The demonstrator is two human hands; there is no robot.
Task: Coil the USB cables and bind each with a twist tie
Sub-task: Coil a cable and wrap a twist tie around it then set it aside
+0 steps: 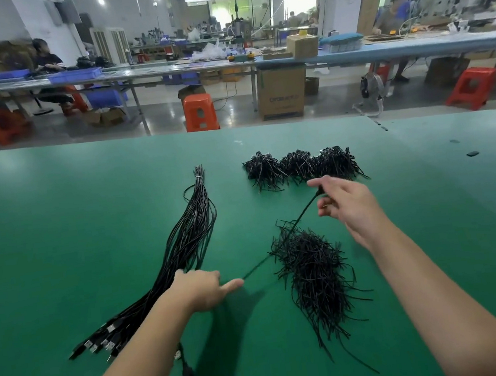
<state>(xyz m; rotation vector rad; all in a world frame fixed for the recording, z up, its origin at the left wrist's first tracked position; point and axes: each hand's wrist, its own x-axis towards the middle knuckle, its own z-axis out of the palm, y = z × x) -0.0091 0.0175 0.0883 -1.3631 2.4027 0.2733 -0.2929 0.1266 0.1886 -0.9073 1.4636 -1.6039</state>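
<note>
Cable (281, 242) taut between 2 hands: right hand (346, 204) pinches end, left hand (201, 289) pinches other.

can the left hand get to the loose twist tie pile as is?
Probably yes. The left hand sits beside the twist tie pile with bare mat between them, but it is pinching a stretched cable, so it would have to let go first.

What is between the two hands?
In the head view, one black cable stretches from the left hand to the right hand, over the twist tie pile.
</note>
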